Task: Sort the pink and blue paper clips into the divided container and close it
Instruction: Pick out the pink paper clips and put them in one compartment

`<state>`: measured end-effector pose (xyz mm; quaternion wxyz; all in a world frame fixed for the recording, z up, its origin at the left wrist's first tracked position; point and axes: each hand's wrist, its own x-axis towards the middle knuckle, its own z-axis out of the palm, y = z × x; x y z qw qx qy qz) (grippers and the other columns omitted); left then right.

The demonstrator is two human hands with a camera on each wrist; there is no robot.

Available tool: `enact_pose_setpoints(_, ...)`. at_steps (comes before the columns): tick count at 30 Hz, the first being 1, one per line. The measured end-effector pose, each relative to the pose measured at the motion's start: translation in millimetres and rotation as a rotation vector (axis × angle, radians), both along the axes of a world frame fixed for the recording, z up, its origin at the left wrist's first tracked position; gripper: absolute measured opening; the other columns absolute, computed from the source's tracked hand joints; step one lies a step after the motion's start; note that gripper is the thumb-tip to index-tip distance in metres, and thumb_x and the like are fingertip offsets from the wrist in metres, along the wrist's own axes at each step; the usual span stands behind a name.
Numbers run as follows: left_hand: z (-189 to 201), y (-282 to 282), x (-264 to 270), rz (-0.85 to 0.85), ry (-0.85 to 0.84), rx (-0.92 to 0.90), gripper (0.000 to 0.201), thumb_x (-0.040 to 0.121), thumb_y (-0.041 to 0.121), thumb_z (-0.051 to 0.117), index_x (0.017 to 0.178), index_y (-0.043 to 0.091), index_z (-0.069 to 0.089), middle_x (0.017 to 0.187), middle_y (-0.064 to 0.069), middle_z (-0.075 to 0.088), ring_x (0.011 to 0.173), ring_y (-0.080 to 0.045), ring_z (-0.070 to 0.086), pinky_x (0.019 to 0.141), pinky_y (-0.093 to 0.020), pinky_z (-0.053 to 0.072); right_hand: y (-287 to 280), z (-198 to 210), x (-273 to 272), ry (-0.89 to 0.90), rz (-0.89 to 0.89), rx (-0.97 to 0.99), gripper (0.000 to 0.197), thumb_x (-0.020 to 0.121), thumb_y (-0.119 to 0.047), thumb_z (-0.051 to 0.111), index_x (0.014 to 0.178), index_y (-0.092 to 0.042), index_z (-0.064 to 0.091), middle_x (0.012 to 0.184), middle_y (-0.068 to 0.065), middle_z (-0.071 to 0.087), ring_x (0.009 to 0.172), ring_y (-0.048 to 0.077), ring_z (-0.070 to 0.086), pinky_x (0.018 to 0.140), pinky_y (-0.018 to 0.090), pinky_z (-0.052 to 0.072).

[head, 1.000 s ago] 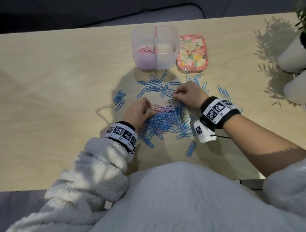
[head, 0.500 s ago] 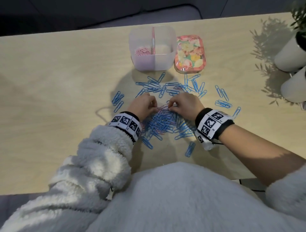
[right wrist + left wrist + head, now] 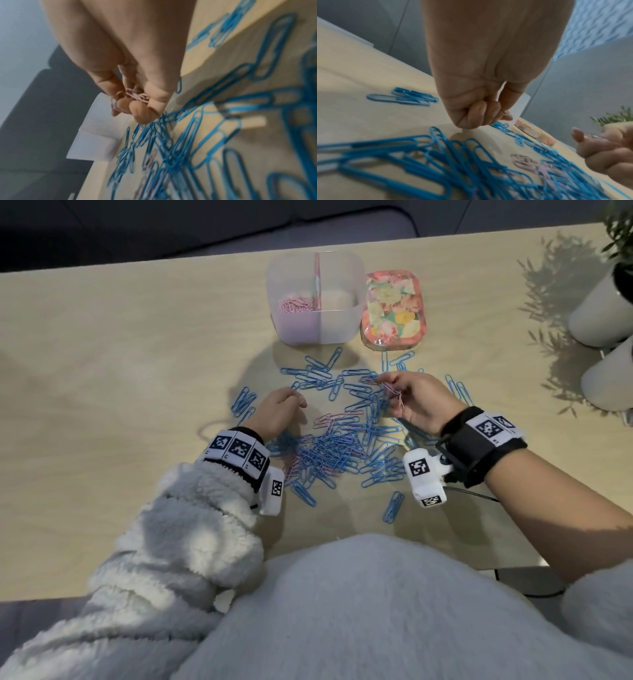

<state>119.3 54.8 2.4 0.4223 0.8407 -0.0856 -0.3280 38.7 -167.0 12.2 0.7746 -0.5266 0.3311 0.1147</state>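
Note:
A clear divided container [image 3: 337,332] stands open at the far side of the table, with pink clips [image 3: 296,304] in its left compartment. Its floral lid [image 3: 394,309] lies just to its right. A mixed pile of blue paper clips [image 3: 346,450] with a few pink paper clips [image 3: 327,419] lies between my hands. My right hand [image 3: 390,388] is raised over the pile and pinches a small bunch of pink clips [image 3: 137,96]. My left hand [image 3: 296,402] hovers at the pile's left edge, its fingers [image 3: 481,113] curled tight with nothing seen in them.
Loose blue clips [image 3: 322,371] are scattered between the pile and the container, and a few [image 3: 243,402] lie left of my left hand. Two white plant pots [image 3: 606,309] stand at the right table edge. The near table edge sits against my body.
My right hand has lifted off the pile and moved up and to the right with pink clips pinched in it. My left hand has drawn back to the left.

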Motion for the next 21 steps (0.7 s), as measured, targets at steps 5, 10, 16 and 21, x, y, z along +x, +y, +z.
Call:
enact_pose_setpoints(5,2,-10,-1,0.040,0.080,-0.074,0.039,0.094,0.041,0.043,0.064,0.018,0.039,0.063,0.002,0.040,0.056,-0.013,0.036,0.053,-0.025,0.028,12,-1,6,0.059,0.158,-0.204,0.031,0.093,-0.023,0.045,0.066,-0.011,0.054,0.060,0.003,0.048,0.042,0.009,0.044,0.037,0.017,0.036)
enact_pose_setpoints(10,-8,-12,-2,-0.213,-0.141,0.079,0.015,0.094,0.023,0.049,0.082,0.015,0.051,0.063,0.009,0.046,0.059,-0.007,0.043,0.056,-0.021,0.033,25,-14,2,-0.034,0.602,-1.132,0.009,0.078,-0.020,0.066,0.074,-0.012,0.069,0.080,0.010,0.067,0.074,0.021,0.058,0.066,0.027,0.041)
enact_pose_setpoints(16,-7,-8,-2,-0.352,-0.249,0.183,0.025,0.076,0.019,0.072,0.098,0.015,0.060,0.062,0.011,0.039,0.060,-0.009,0.040,0.062,-0.025,0.030,37,-14,9,-0.073,0.694,-1.286,0.010,0.082,-0.020,0.062,0.086,-0.014,0.068,0.098,0.006,0.068,0.095,0.026,0.060,0.073,0.028,0.040)
enact_pose_setpoints(21,-4,-14,-3,-0.479,-0.400,0.303,0.014,0.088,0.020,0.058,0.098,0.011,0.061,0.091,-0.008,0.063,0.088,-0.026,0.059,0.070,-0.027,0.038,33,-10,20,-0.045,0.857,-1.167,0.009,0.083,-0.015,0.059,0.076,-0.010,0.059,0.079,0.010,0.064,0.073,0.022,0.056,0.067,0.029,0.040)
